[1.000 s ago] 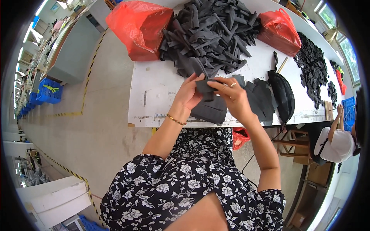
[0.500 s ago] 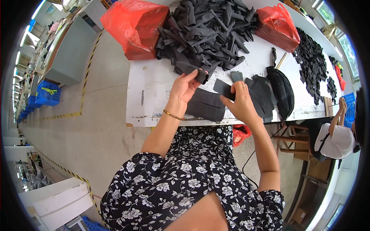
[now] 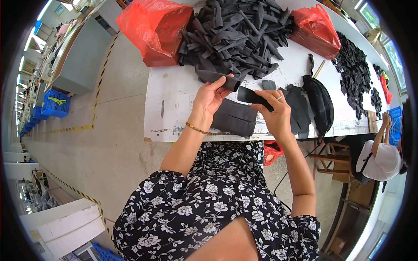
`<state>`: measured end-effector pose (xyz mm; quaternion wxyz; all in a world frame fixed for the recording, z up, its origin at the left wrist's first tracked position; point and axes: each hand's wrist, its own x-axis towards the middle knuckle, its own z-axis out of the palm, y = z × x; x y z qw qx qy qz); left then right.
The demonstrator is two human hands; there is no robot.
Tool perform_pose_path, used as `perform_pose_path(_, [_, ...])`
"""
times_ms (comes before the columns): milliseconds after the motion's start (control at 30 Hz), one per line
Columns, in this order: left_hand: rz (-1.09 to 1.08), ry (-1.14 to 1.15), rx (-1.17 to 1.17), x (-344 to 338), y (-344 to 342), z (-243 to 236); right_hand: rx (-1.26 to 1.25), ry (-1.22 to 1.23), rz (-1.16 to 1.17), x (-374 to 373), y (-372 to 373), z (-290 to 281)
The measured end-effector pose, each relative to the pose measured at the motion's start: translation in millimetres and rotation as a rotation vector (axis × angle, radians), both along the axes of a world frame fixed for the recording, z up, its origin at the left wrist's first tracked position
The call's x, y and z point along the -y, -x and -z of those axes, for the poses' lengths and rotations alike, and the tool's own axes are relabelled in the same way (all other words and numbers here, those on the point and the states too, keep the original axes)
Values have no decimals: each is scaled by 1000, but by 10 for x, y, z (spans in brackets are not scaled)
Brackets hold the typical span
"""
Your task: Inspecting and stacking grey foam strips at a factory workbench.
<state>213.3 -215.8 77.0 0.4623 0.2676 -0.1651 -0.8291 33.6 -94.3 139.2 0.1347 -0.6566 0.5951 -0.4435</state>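
Observation:
My left hand pinches a dark grey fabric sleeve, its open end facing right. Between the thumb and fingers of my right hand is a thin, slightly curved dark sheet. The sheet's left tip is close to the sleeve's mouth; whether they touch I cannot tell. Under my hands, flat dark grey fabric pieces lie by the table's front edge. Just right of my right hand spread loose dark flat sheets. A large heap of similar grey fabric sleeves rises beyond my hands.
Red plastic bags flank the heap on the white table. A black pouch lies at right, before a spread of small black pieces. A person in a white top sits far right, near a wooden stool.
My right hand has lifted the dark sheet off the sheets on the table and brought it up beside the sleeve's open end. My left hand and the sleeve have shifted slightly right.

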Motion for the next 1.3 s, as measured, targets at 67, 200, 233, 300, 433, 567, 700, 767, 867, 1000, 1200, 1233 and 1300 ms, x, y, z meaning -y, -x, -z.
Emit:
perform_pose_path(67, [17,4,4,-26,18,-25,-5,38,46,25,-37,-39])
perform_pose_path(200, [59,31,-1,-87,45,-84,-150,131,86,82,10,16])
perform_pose_path(233, [56,31,-2,-96,45,-91,-234,189,111,92,11,0])
perform_pose_path(300, [73,64,-16,-121,43,-127,-318,250,133,105,1,-26])
perform_pose_path(433, [9,134,-11,-241,96,-235,-432,390,187,122,-33,-20])
perform_pose_path(567, [-92,222,82,-404,227,-369,-505,491,228,143,-132,-25])
perform_pose_path(700, [-236,365,201,-527,251,-388,-479,417,214,99,-270,-26])
perform_pose_path(767, [-253,448,122,-517,270,-402,-287,312,80,53,-313,-8])
perform_pose_path(867, [1,496,-198,-404,239,-408,-217,276,19,-50,-395,-23])
perform_pose_path(1000, [-26,572,-147,-411,279,-402,-278,178,-28,-95,-216,77])
perform_pose_path(1200, [-31,397,-191,-493,337,-332,-231,147,-83,-11,-294,-57])
perform_pose_path(1233, [-55,363,-179,-465,303,-314,-231,148,-92,16,-260,-33])
perform_pose_path(1300, [-52,381,-204,-485,392,-275,-304,187,-153,100,-235,28])
